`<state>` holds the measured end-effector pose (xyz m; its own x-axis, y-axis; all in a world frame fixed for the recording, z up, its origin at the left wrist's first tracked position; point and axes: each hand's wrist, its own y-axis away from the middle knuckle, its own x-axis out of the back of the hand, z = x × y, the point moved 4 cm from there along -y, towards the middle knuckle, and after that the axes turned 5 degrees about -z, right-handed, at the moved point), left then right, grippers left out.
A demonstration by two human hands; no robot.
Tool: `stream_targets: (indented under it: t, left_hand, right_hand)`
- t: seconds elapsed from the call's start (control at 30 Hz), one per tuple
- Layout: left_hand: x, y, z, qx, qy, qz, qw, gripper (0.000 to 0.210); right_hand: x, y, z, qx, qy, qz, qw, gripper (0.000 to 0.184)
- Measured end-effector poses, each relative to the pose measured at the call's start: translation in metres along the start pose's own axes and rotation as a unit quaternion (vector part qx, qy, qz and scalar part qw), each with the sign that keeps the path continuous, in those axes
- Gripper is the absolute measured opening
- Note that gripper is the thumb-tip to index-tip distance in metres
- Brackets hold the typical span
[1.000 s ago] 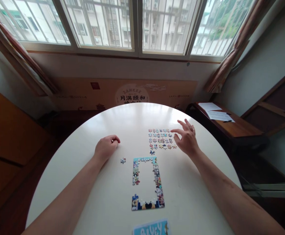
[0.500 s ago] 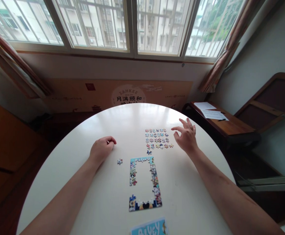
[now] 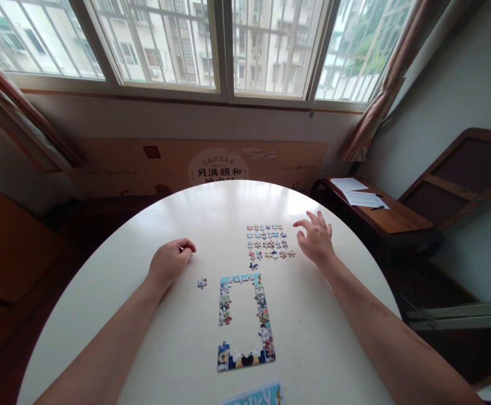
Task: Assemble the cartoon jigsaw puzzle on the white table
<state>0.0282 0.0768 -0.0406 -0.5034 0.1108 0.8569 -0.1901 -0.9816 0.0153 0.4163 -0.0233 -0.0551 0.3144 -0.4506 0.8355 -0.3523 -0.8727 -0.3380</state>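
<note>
My left hand (image 3: 172, 262) rests on the white round table (image 3: 102, 304) with its fingers curled in. Nothing shows in its grasp. Just below its fingertips lies a single loose jigsaw piece (image 3: 202, 283). My right hand (image 3: 315, 241) hovers at the right of the loose jigsaw pieces (image 3: 267, 244), fingers spread, holding nothing. Those pieces lie in several rows. One dark blue piece (image 3: 253, 266) sits between them and the joined jigsaw border (image 3: 264, 316). The border forms an upright rectangle with a hollow middle and a gap low on its left side.
A light blue printed sheet or box (image 3: 262, 394) with lettering is cut off at the bottom edge. Beyond the table, papers (image 3: 366, 199) and a pen lie on a wooden side table (image 3: 401, 216) at the right. Barred windows (image 3: 266, 50) fill the far wall.
The whole view has shifted slightly, so the table items appear a little lower and further left. My right fingers have dipped slightly. The left hand keeps its curled pose, and the pieces stay in place.
</note>
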Motion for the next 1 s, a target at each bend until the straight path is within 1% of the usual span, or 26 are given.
stream_targets:
  t: [0.13,0.33,0.5,0.6,0.67,0.83,0.9,1.0]
  left_hand:
    - [0.0,0.0,0.0,0.002,-0.005,0.001,1.0,0.022]
    - [0.001,0.001,0.002,0.002,-0.002,-0.003,1.0,0.022]
    - [0.001,0.001,0.0,-0.002,-0.003,0.001,1.0,0.022]
    - [0.001,0.0,-0.002,-0.003,-0.005,0.004,1.0,0.022]
    - [0.001,0.0,-0.002,-0.002,-0.005,0.005,1.0,0.022]
    - [-0.001,-0.001,-0.003,-0.009,-0.005,0.005,1.0,0.023]
    - [-0.001,-0.001,-0.002,-0.011,-0.005,0.003,1.0,0.023]
    - [-0.001,0.0,0.0,-0.01,-0.002,0.004,1.0,0.023]
  right_hand:
    - [-0.004,-0.001,0.002,0.0,-0.035,0.001,0.999,0.034]
    - [-0.008,-0.003,0.001,0.02,-0.05,-0.001,0.999,0.039]
    - [-0.008,-0.003,0.003,0.042,-0.069,0.016,0.997,0.04]
    - [-0.007,-0.002,0.001,0.053,-0.066,0.018,0.996,0.037]
    - [-0.008,-0.001,-0.004,0.076,-0.057,-0.002,0.995,0.032]
    - [-0.012,0.006,-0.021,0.157,-0.023,-0.094,0.983,0.022]
    - [-0.013,0.009,-0.024,0.17,-0.013,-0.112,0.979,0.022]
    - [-0.015,0.01,-0.026,0.172,-0.002,-0.133,0.976,0.023]
